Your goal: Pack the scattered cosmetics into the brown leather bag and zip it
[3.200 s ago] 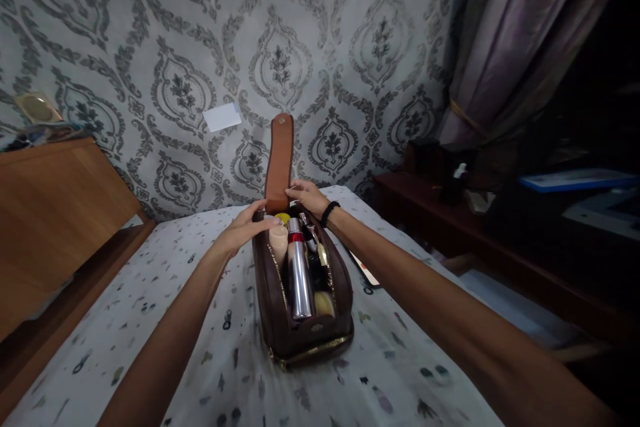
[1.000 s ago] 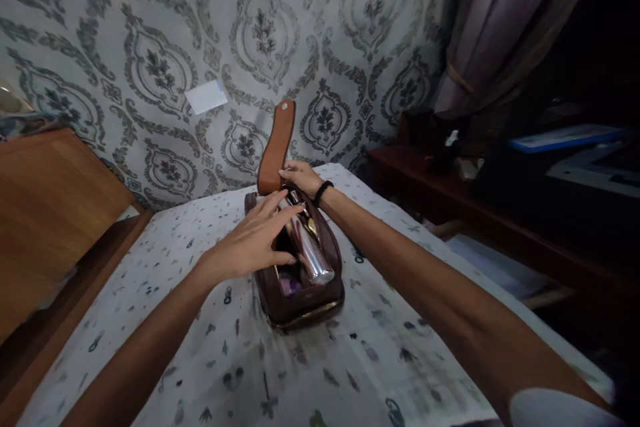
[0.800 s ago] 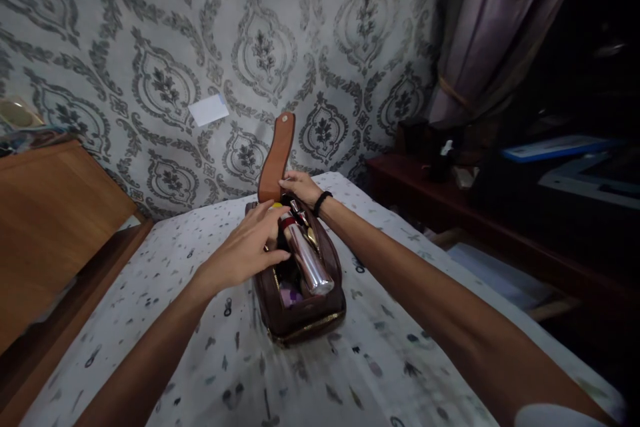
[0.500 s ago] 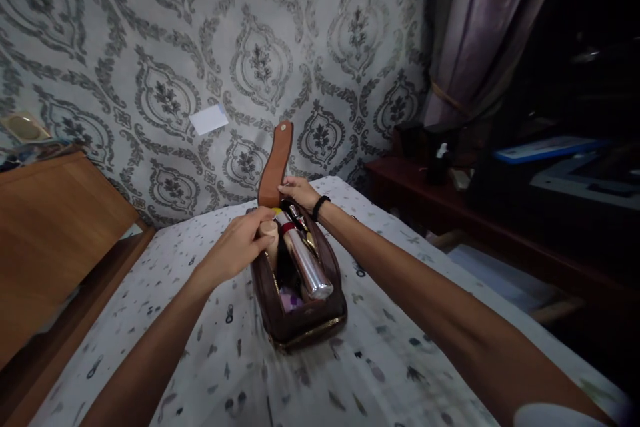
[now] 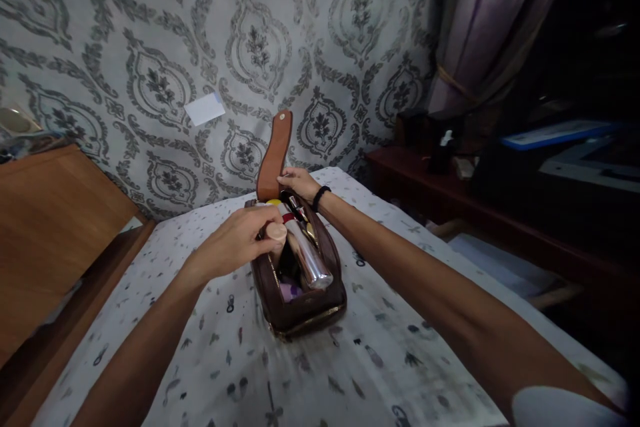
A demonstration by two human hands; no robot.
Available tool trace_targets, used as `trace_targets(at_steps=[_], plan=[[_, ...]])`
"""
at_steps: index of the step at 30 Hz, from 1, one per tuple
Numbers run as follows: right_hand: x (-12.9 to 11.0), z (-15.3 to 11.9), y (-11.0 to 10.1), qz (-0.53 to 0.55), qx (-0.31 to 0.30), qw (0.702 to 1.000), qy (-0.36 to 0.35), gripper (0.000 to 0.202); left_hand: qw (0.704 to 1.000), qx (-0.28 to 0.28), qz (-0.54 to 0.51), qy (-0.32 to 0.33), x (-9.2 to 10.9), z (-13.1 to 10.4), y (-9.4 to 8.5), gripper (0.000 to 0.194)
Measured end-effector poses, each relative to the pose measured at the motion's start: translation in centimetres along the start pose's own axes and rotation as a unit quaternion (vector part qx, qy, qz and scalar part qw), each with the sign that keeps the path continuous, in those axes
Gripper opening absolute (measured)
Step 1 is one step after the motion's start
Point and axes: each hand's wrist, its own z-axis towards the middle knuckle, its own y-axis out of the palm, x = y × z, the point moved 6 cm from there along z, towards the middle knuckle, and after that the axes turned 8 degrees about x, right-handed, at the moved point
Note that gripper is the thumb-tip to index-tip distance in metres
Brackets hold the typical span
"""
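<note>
A dark brown zippered pouch (image 5: 305, 317) lies unzipped on the bed, its tan strap flap (image 5: 275, 153) standing up at the far end. My left hand (image 5: 235, 240) reaches over the pouch's left side, thumb and fingers closed round a beige-topped bottle (image 5: 276, 233). Beside that, a shiny silver bottle (image 5: 311, 260) with a red band lies lengthwise in the pouch. Slim cosmetics (image 5: 300, 211) and something purple (image 5: 290, 291) also show inside. At the far end, my right hand (image 5: 299, 183) pinches the pouch's rim by the base of the flap.
White printed bedding (image 5: 220, 360) lies under the pouch. A wooden headboard-like panel (image 5: 65, 227) stands at the left and a patterned wall (image 5: 260, 47) behind. To the right are a dark red cabinet (image 5: 400, 173) with small items on it and a tied curtain (image 5: 480, 33).
My left fingers have shifted slightly toward the beige-topped bottle and closed over it. My right hand stays at the pouch's far rim. The whole view has tilted a little.
</note>
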Motion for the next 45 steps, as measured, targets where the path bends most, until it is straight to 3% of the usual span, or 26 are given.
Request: trace_targets(at_steps=[7,13,22,28,30,33,37,41,45], plan=[[-0.1,-0.2,0.0,0.005,-0.002,1.0,0.007,0.024,0.996,0.049,0.076,0.025,0.2,0.1,-0.4,0.007],[-0.1,-0.3,0.1,0.006,0.0,1.0,0.011,0.023,0.995,-0.029,0.085,0.049,1.4,0.7,0.7,0.014],[-0.3,-0.4,0.1,0.005,0.0,1.0,0.011,0.024,0.989,-0.098,0.062,0.089,2.6,-0.2,1.1,0.02],[-0.2,-0.3,0.0,0.003,0.003,1.0,0.017,0.022,0.99,-0.088,0.069,0.087,2.7,-0.7,1.8,0.012],[-0.2,-0.3,0.0,0.002,0.008,1.0,0.016,0.023,0.989,-0.088,0.072,0.097,2.7,-1.1,2.3,0.027],[-0.2,-0.3,-0.1,-0.002,0.011,1.0,0.009,0.022,0.979,-0.073,0.1,0.159,3.5,-1.7,3.3,0.043],[-0.5,-0.4,-0.2,-0.012,0.007,1.0,-0.001,0.025,0.954,-0.047,0.185,0.233,4.4,-1.9,4.7,0.034],[-0.7,-0.5,-0.2,-0.018,0.005,1.0,-0.006,0.032,0.943,-0.024,0.261,0.205,3.6,-1.5,5.2,0.03],[-0.7,-0.6,0.0,-0.019,0.0,1.0,-0.005,0.037,0.951,-0.023,0.249,0.18,3.0,-1.6,5.3,0.028]])
